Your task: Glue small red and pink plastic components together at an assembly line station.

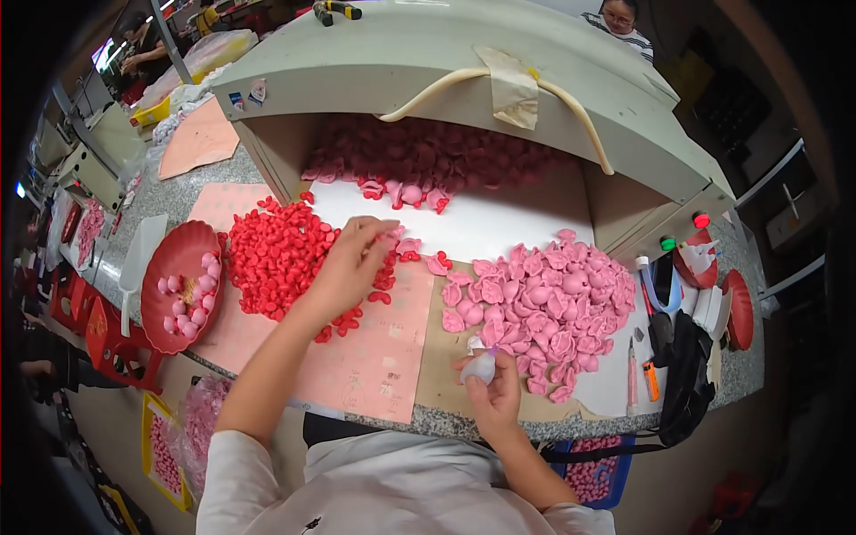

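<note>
My left hand [346, 267] reaches over the edge of a heap of small red bean-shaped pieces [272, 259]. Its fingertips pinch a small pink petal-like piece [392, 234] at the front edge of the white sheet. Close by on that edge lie a few pink pieces with red bits against them [437, 264]. In front of my body, my right hand [501, 392] is closed around a small translucent squeeze bottle [480, 367] with a purple tip. Just beyond it spreads a large heap of pink petal-shaped and rounded pieces [557, 299].
A grey box-like hood [464, 67] arches over the white sheet [508, 214], with more pieces piled inside. A red dish [159, 285] of pink balls stands left. At right lie an orange cutter [651, 381], a black bag [691, 374] and a tape dispenser [658, 287]. Another person sits behind the hood.
</note>
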Motion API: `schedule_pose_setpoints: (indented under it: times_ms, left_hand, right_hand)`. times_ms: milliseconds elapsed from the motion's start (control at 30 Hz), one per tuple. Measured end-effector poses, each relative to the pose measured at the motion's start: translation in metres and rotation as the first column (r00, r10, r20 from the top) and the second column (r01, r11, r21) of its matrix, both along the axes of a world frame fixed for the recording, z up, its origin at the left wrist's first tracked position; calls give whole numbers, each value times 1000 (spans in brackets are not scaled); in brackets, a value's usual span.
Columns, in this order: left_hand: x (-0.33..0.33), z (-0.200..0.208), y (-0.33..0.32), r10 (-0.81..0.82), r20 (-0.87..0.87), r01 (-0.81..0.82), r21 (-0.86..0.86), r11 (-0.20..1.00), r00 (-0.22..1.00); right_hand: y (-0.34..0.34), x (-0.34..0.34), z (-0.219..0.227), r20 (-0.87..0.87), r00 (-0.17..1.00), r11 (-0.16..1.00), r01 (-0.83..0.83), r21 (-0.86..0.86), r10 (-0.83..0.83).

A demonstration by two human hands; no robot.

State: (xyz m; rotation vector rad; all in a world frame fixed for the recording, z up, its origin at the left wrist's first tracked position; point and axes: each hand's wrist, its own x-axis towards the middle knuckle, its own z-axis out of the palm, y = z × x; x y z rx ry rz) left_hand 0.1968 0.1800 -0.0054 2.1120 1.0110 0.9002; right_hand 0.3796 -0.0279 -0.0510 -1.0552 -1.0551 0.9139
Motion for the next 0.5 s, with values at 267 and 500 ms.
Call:
schedule_pose_setpoints:
  times_ms: [267,500]
  left_hand:
    - [9,-6,119,86,-284,-116,-90,989,955]
    - [32,8,148,135,-387,-24,278,960,912]
  right_hand:
    - [13,22,-5,36,999,999,-24,-48,25]
    - [24,33,-2,26,996,992,-83,-91,85]
